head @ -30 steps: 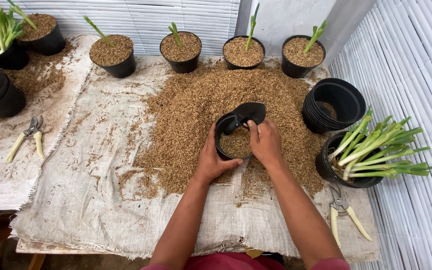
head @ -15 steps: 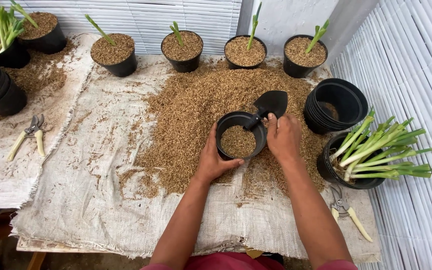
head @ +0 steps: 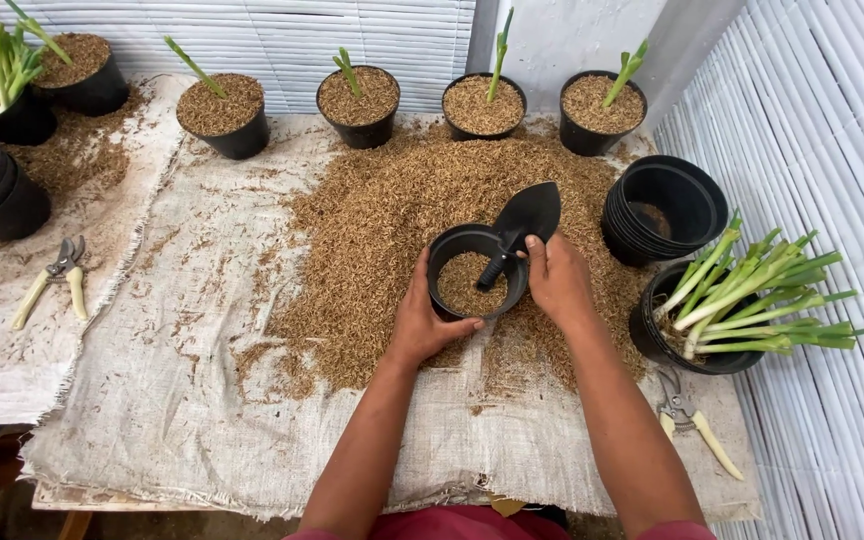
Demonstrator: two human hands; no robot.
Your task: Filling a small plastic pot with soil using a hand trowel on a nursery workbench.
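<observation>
While the left hand (head: 422,322) stayed cupped around the near wall of the black pot (head: 476,272), fingers curled against its side and thumb along the rim, the right hand (head: 555,280) had brought the small black trowel (head: 524,220) back in from the heap — half a second earlier the blade hung further right over the loose husk, and now its handle slanted down across the pot's mouth with the blade tipped up over the far rim. The right fingers were closed around the handle, pinching it near its lower end. The pot sat in the middle of the brown husk pile (head: 392,200) on the woven sacking (head: 192,380), part-filled with husk, so the filling looked unfinished — my reading only. No packages, labels or signs showed anywhere. Around it: a back row of filled pots with green shoots (head: 357,100), a stack of empty black pots (head: 664,205) to the right, a pot of cut green stalks (head: 752,295) beside that, and cream-handled pruners (head: 687,425) near the right forearm.
</observation>
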